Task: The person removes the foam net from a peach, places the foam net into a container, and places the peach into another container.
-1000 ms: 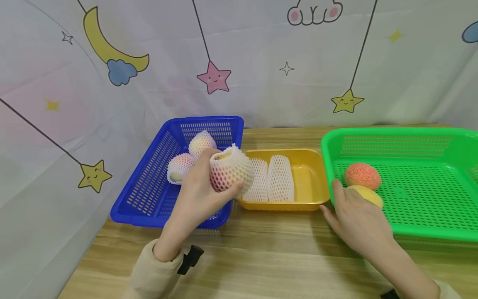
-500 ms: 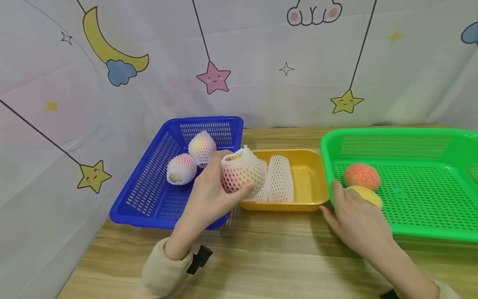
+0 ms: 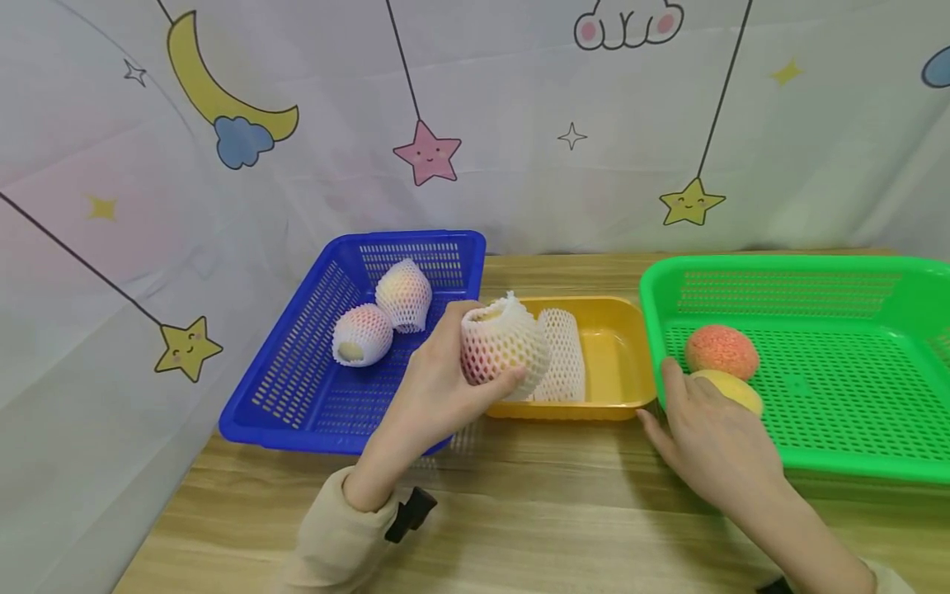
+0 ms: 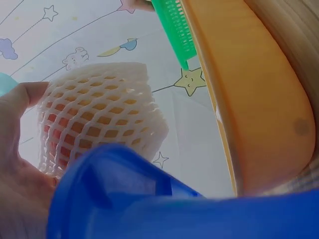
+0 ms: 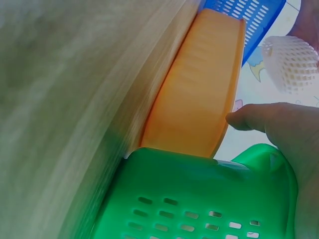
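My left hand (image 3: 439,386) grips a pink-and-yellow fruit (image 3: 506,353) in a white foam net, held up over the left end of the yellow tray (image 3: 612,355). One end of the fruit shows at the net's opening. An empty foam net sleeve (image 3: 564,356) lies in the tray, partly behind this fruit. At the green basket's left wall, my right hand (image 3: 716,437) rests with its index finger along the rim. Its thumb (image 5: 244,119) reaches the tray's edge in the right wrist view. Just beyond this hand lies a yellow fruit (image 3: 733,389), partly covered.
The blue basket (image 3: 278,412) on the left holds two net-wrapped fruits (image 3: 404,293). A coral-red bumpy fruit (image 3: 721,351) sits behind the yellow one in the green basket (image 3: 853,462). All stand on a wooden table (image 3: 549,511) before a printed cloth (image 3: 512,198).
My left hand has carried the netted fruit rightward from the blue basket's edge to over the yellow tray, now covering one of the foam sleeves. The right hand has stayed in place.
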The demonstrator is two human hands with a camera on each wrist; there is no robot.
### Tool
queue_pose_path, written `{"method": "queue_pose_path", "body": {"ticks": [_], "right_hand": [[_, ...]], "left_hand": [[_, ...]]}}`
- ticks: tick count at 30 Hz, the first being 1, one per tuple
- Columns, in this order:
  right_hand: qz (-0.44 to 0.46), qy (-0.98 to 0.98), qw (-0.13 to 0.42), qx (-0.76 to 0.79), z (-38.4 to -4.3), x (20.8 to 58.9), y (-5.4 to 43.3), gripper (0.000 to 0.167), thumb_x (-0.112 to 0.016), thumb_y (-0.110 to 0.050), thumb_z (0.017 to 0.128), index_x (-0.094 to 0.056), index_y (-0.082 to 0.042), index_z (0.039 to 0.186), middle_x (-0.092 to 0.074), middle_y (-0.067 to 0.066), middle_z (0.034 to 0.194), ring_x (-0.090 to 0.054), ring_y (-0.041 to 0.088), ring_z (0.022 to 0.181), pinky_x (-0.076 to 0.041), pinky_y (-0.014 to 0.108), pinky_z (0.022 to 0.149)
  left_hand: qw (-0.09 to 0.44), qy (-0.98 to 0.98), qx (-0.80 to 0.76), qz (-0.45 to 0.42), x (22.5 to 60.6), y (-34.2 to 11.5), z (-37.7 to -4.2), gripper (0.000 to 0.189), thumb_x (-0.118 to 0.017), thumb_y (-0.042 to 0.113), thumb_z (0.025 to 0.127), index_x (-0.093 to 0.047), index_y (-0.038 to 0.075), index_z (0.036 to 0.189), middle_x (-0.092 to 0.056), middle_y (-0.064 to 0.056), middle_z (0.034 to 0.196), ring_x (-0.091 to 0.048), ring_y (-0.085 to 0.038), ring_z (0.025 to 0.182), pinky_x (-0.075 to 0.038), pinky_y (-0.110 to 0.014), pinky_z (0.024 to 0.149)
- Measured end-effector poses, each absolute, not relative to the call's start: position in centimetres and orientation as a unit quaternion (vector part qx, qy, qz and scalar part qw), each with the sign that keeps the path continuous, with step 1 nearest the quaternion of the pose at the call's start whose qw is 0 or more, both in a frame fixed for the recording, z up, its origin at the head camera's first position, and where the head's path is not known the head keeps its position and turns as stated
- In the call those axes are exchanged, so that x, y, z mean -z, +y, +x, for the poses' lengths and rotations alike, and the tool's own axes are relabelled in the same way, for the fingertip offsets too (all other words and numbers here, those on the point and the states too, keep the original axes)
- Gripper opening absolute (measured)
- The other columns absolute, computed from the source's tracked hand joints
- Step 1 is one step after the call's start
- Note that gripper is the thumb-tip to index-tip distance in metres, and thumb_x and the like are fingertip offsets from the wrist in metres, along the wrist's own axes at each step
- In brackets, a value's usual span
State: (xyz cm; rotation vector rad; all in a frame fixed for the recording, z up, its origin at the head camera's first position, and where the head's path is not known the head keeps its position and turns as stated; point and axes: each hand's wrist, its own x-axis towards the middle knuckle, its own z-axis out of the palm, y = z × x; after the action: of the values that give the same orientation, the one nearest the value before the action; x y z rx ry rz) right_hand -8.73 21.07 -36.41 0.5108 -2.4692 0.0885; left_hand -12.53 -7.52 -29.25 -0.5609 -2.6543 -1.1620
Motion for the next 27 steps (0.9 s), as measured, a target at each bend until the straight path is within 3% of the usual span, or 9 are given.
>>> {"method": "queue_pose_path", "body": {"ticks": [4,10,13,17,21,24,27], "right_hand": [[0.188,-0.935,0.299,-0.036,-8.7,36.3,21.1,0.061,-0.024,-0.049,0.098,-0.045,0.006,0.111,-0.034,-0.002,0.057,-0.029,0.011,0.050,-0.015,0.017,0.037],[0.175,-0.944,0.274,-0.051,-8.8,36.0,20.9,0.045,-0.058,-0.036,0.087,-0.045,0.003,0.107,-0.033,-0.002,0.057,-0.028,0.010,0.050,-0.017,0.017,0.037],[0.166,-0.950,0.256,-0.060,-8.9,35.8,20.7,0.046,-0.066,-0.031,0.082,-0.045,0.001,0.107,-0.036,-0.001,0.058,-0.030,0.011,0.051,-0.019,0.018,0.038],[0.157,-0.956,0.235,-0.084,-8.8,35.6,20.6,0.048,-0.067,-0.029,0.082,-0.046,0.003,0.113,-0.050,0.005,0.065,-0.044,0.016,0.054,-0.029,0.024,0.037],[0.151,-0.951,0.239,-0.127,-8.8,35.5,20.7,0.047,-0.066,-0.024,0.083,-0.051,0.002,0.118,-0.065,0.015,0.090,-0.063,0.028,0.079,-0.047,0.040,0.048],[0.161,-0.941,0.268,-0.131,-8.9,35.5,20.8,0.044,-0.066,-0.022,0.081,-0.056,0.001,0.117,-0.066,0.014,0.096,-0.063,0.029,0.085,-0.050,0.040,0.051],[0.184,-0.927,0.308,-0.112,-9.0,35.5,20.9,0.038,-0.061,-0.023,0.082,-0.061,0.002,0.110,-0.062,0.013,0.090,-0.059,0.027,0.076,-0.045,0.036,0.049]], "left_hand": [[0.084,-0.892,0.401,-0.191,29.4,-6.9,-12.7,0.069,-0.078,0.039,0.076,-0.043,0.018,0.132,-0.058,-0.003,0.118,-0.061,-0.016,0.102,-0.054,-0.034,0.084],[0.069,-0.887,0.420,-0.180,29.8,-6.2,-12.6,0.068,-0.077,0.038,0.077,-0.042,0.016,0.130,-0.058,-0.005,0.118,-0.060,-0.018,0.102,-0.053,-0.036,0.086],[0.067,-0.884,0.427,-0.177,30.1,-6.0,-12.6,0.067,-0.077,0.038,0.077,-0.042,0.014,0.129,-0.059,-0.007,0.116,-0.060,-0.020,0.102,-0.052,-0.036,0.086],[0.059,-0.871,0.453,-0.179,30.6,-5.7,-12.5,0.066,-0.078,0.035,0.077,-0.043,0.012,0.127,-0.060,-0.008,0.115,-0.061,-0.019,0.101,-0.052,-0.036,0.087],[0.045,-0.852,0.491,-0.177,30.9,-5.0,-12.4,0.066,-0.079,0.031,0.077,-0.043,0.012,0.128,-0.060,-0.009,0.117,-0.061,-0.019,0.102,-0.052,-0.034,0.087],[0.029,-0.837,0.520,-0.167,31.1,-4.6,-12.3,0.067,-0.078,0.030,0.078,-0.040,0.012,0.130,-0.061,-0.011,0.117,-0.062,-0.020,0.101,-0.053,-0.032,0.084],[0.001,-0.815,0.559,-0.153,31.2,-4.2,-12.2,0.064,-0.076,0.027,0.080,-0.038,0.013,0.130,-0.061,-0.012,0.118,-0.063,-0.021,0.102,-0.054,-0.032,0.082]]}}
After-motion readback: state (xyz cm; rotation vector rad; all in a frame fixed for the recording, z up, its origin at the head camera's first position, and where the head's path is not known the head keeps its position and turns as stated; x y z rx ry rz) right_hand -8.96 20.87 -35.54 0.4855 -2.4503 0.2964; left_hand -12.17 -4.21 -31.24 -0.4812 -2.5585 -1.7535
